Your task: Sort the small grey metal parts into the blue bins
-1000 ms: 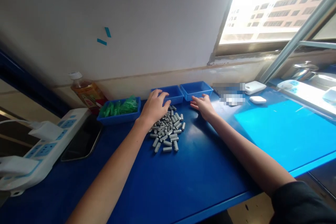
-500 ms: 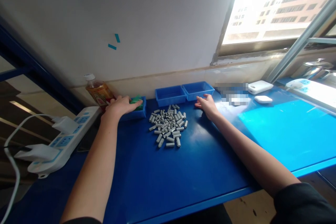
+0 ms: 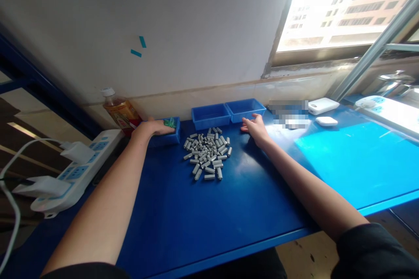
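My left hand (image 3: 154, 127) reaches down into the left blue bin (image 3: 168, 139), where some green pieces (image 3: 170, 122) show beside it. Its fingertips are hidden inside, so I cannot tell what they hold. My right hand (image 3: 255, 129) hovers or rests by the table in front of the right blue bin (image 3: 246, 115), fingers apart with nothing in them. Between my hands lies a loose pile of silver hexagonal metal pieces (image 3: 209, 152), several of them long, with smaller ones in the middle. A second blue bin (image 3: 211, 120) adjoins the right one; no contents show in either.
On the left stand a bottle of amber drink (image 3: 119, 111) and a white power strip (image 3: 77, 172) with plugs. White devices (image 3: 323, 105) lie at the back right, near a second power strip (image 3: 389, 115). The blue table's front edge (image 3: 235, 253) runs near me.
My left hand has sunk lower into the left bin, its fingers now less visible. My right hand stays about where it was. The view has shifted slightly.
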A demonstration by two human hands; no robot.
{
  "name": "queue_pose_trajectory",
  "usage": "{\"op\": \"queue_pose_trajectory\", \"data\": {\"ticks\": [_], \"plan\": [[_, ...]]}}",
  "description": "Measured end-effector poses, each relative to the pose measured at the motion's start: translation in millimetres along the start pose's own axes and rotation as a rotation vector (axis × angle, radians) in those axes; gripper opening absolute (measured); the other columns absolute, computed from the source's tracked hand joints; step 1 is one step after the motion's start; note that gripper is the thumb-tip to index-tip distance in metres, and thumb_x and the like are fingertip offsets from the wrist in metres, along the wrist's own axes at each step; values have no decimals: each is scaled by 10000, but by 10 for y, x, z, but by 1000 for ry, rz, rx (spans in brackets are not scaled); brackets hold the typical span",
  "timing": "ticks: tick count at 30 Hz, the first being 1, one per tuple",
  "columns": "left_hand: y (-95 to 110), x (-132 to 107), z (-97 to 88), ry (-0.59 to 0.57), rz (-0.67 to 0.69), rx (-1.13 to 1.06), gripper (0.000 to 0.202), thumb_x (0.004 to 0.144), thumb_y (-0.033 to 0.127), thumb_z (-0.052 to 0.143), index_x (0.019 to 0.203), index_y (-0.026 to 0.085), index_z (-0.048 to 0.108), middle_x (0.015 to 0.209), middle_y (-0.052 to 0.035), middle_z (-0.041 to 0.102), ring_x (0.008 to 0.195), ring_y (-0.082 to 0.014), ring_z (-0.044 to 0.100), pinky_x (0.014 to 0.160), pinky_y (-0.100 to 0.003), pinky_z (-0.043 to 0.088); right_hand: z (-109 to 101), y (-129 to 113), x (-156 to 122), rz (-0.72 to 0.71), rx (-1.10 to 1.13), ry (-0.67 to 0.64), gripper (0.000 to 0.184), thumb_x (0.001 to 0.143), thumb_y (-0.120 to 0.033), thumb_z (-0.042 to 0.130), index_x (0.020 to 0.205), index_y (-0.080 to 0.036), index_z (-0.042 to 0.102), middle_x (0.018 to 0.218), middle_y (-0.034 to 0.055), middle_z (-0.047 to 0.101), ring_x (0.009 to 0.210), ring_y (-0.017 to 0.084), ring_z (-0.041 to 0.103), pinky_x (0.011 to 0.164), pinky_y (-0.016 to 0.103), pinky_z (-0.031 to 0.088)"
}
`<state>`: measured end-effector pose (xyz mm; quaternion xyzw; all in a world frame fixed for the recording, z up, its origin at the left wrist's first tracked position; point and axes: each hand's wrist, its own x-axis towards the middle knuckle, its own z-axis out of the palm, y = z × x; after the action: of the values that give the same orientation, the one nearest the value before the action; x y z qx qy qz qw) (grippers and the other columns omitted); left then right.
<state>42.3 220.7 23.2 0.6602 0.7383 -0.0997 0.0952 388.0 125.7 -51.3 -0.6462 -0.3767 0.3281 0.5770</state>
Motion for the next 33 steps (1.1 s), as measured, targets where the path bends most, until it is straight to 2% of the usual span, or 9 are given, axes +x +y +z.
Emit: {"op": "queue_pose_trajectory", "data": {"ticks": [4,9,14,17,19,23,25,28,33], "plan": [[-35,-233,65,163,29,-35,774,609,678,571,1276,287,549,1343,-153,452,1147,-464,490,829,-480,465,1,-7,-5,11,1,-1,568,795,-328,616,1265,-166,342,777,-12,601,648,132,649,685,261,569],[-97,-642,77,531,65,-89,549,754,534,511,1198,215,562,1201,-156,506,1056,-391,537,836,-460,477,-1,5,4,0,-18,-7,590,799,-339,610,1285,-156,329,792,-7,605,636,132,649,679,265,569],[168,-1087,-92,785,164,-117,401,791,418,550,1147,234,552,1220,-119,476,1133,-362,464,908,-450,459,-3,23,24,-4,-5,-7,578,794,-327,617,1272,-167,333,759,-17,599,618,140,648,661,271,575],[540,-1301,-125,733,290,-105,404,792,397,576,1156,225,536,1254,-131,454,1195,-399,407,878,-483,477,-6,17,15,-12,-3,-14,568,799,-323,613,1268,-170,331,757,-21,595,615,139,648,664,272,576],[791,-1385,-72,598,394,-68,393,776,344,611,1140,211,545,1256,-158,453,1214,-424,393,836,-505,502,-9,5,0,-16,-7,-15,567,800,-321,612,1268,-173,328,756,-26,592,610,136,647,667,272,575],[1055,-1432,113,379,505,-17,476,729,197,656,1188,231,536,1452,-171,263,1369,-520,77,883,-658,438,-14,-14,-14,-17,-16,-21,574,797,-318,609,1270,-166,321,729,-36,586,589,136,641,653,274,570],[1016,-1434,180,367,542,-22,586,725,195,667,1274,276,481,1501,-146,183,1386,-511,-43,941,-732,331,-15,-9,-5,-22,-20,-31,569,796,-322,608,1262,-166,322,733,-32,593,591,138,642,652,277,569],[780,-1448,243,401,570,-12,690,747,253,662,1372,329,380,1522,-121,156,1408,-457,-66,1019,-746,183,-13,10,15,-30,-23,-25,532,787,-328,613,1218,-178,340,745,-24,600,597,146,646,651,287,569],[157,-1418,441,620,440,-53,551,851,363,519,1382,305,381,1456,-119,295,1425,-352,115,1112,-543,243,6,8,-11,-67,-69,-4,454,781,-341,595,1141,-198,358,731,-21,594,608,174,644,653,326,558]]}}
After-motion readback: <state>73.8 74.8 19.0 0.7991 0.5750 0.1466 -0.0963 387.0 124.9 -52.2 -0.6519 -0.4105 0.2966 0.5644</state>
